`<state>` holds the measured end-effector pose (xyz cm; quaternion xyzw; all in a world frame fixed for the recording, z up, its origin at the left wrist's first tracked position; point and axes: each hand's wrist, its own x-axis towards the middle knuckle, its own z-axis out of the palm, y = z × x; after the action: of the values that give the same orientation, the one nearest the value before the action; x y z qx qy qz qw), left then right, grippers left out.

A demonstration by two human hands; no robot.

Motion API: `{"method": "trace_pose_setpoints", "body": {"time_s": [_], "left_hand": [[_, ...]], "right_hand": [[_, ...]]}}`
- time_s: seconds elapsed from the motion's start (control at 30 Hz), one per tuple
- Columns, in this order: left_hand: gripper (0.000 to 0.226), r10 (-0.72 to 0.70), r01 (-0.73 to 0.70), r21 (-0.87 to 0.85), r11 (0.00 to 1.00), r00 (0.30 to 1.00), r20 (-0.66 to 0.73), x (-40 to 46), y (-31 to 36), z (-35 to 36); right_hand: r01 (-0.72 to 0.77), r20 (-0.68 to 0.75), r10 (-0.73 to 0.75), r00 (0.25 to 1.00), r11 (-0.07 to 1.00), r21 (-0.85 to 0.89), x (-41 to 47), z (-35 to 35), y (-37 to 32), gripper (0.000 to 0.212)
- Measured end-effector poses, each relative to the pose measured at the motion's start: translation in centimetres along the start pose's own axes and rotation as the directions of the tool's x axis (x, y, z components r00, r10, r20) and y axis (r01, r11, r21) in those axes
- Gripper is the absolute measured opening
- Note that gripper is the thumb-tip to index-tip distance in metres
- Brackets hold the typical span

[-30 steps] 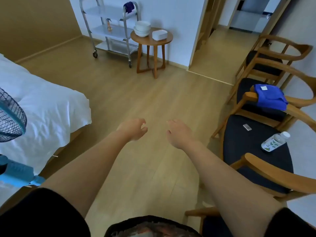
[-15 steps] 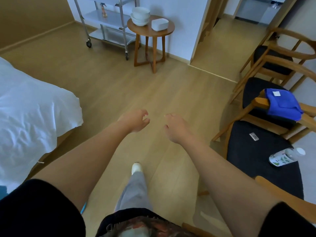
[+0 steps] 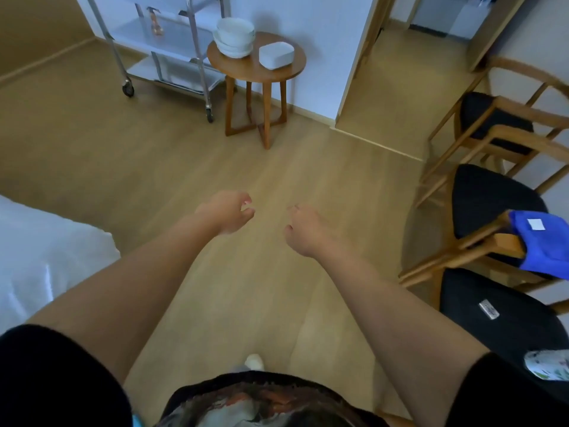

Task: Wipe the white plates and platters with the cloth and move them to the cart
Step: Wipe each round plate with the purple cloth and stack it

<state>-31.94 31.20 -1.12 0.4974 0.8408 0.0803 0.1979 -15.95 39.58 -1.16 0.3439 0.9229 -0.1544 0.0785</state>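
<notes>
A stack of white round dishes [image 3: 235,37] and a white rectangular platter stack [image 3: 276,54] sit on a small round wooden table [image 3: 246,67] far ahead. The metal cart [image 3: 160,41] stands just left of that table against the wall. A blue cloth [image 3: 543,243] hangs over a chair arm at the right. My left hand [image 3: 229,211] and my right hand [image 3: 304,229] are stretched out over the wooden floor, fingers loosely curled, holding nothing, well short of the table.
A white bed [image 3: 46,260] lies at the left. Three wooden chairs with black seats [image 3: 492,198] line the right wall; the nearest seat carries a small silver object [image 3: 489,309] and a bottle [image 3: 549,368]. A doorway [image 3: 409,72] opens behind the table.
The view has moved forward toward the table and cart, which now look larger and closer. Both hands stay out in front, holding nothing. The fan at the left has left the view.
</notes>
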Motion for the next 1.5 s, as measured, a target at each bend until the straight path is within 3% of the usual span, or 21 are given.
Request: {"method": "trace_pose_setpoints", "body": {"time_s": [0.4,0.53,1.0,1.27,1.5], "left_hand": [[0.039,0.039,-0.039,0.014,0.999,0.999,-0.023,15.5,-1.8,-4.7],[0.040,0.028,-0.028,0.015,1.000,0.999,-0.042,22.9,-1.2,-6.3],[0.039,-0.062,0.060,-0.027,0.998,0.996,-0.070,45.2,0.7,-12.6],[0.038,-0.079,0.075,-0.052,0.996,0.993,-0.088,53.1,-2.7,-15.6],[0.036,-0.082,0.078,-0.057,0.995,0.993,-0.081,62.1,-9.6,-20.3]], "right_hand": [[-0.020,-0.036,0.021,0.999,0.999,0.025,15.7,-4.6,2.8,0.037],[0.008,-0.026,-0.007,1.000,1.000,0.028,22.7,-6.7,5.4,0.041],[0.099,-0.062,-0.099,0.993,0.995,-0.010,44.8,-16.0,12.5,0.025],[0.156,-0.041,-0.157,0.987,0.987,-0.021,55.1,-17.1,11.8,0.034],[0.181,-0.018,-0.180,0.983,0.983,0.036,66.7,-18.6,7.3,0.031]]}}
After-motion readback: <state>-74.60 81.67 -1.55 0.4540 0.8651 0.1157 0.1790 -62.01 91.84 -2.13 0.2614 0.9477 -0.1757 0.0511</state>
